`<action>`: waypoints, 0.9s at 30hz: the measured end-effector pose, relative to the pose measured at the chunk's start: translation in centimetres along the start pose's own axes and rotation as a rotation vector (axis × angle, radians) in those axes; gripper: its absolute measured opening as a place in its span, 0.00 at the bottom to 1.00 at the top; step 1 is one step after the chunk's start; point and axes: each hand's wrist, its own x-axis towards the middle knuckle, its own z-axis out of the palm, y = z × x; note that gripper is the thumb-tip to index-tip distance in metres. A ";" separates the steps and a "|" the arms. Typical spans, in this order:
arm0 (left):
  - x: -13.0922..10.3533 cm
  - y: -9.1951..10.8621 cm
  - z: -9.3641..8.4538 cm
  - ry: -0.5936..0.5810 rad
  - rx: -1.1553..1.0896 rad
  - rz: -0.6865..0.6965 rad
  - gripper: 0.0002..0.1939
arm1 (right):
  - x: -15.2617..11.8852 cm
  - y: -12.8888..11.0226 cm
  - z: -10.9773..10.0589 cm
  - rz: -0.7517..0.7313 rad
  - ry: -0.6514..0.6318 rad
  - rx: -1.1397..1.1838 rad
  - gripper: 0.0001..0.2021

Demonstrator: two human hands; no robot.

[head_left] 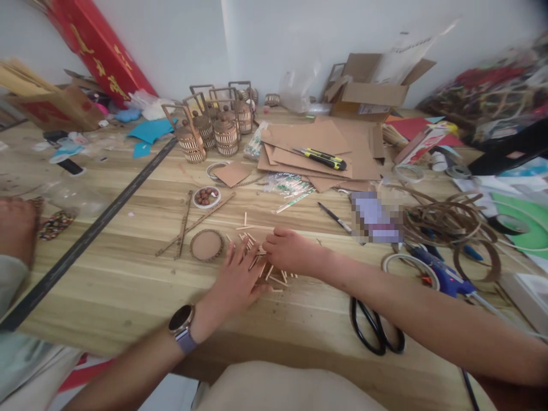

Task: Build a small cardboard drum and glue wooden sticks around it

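My left hand [237, 274], a watch on its wrist, lies with fingers spread over a scatter of short pale wooden sticks [278, 279] on the table. Touching or almost touching its fingertips, my right hand [291, 250] is closed, fingers curled down among the sticks; whatever is in them is hidden. A round cardboard disc with a corrugated rim [206, 245] lies just left of my left hand. Beyond it are two thin brown strips [184, 222], partly crossed, and a small white dish [206, 197] of brown beads. One loose stick [245, 219] stands apart behind the pile.
Several small lidded baskets with tall handles [226, 137] stand at the back. A utility knife [323, 158] rests on stacked cardboard [299, 140]. To the right are black-handled scissors [377, 328], a blue glue gun [443, 271] and coiled brown strips [445, 220]. Another person's hand [17, 225] is at far left.
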 end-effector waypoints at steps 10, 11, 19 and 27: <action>5.5 -4.5 -1.5 0.142 -0.036 -0.179 0.26 | -2.7 5.4 -1.1 0.577 0.063 -0.120 0.15; 6.4 -5.0 -1.3 0.137 -0.035 -0.189 0.26 | -3.2 5.8 -1.1 0.607 0.062 -0.123 0.15; 8.8 -6.2 0.2 0.101 -0.040 -0.103 0.22 | -1.0 1.4 0.5 0.131 -0.038 -0.008 0.08; 7.5 -5.6 0.5 0.090 -0.093 -0.034 0.19 | 0.6 0.3 0.6 0.023 -0.049 -0.018 0.10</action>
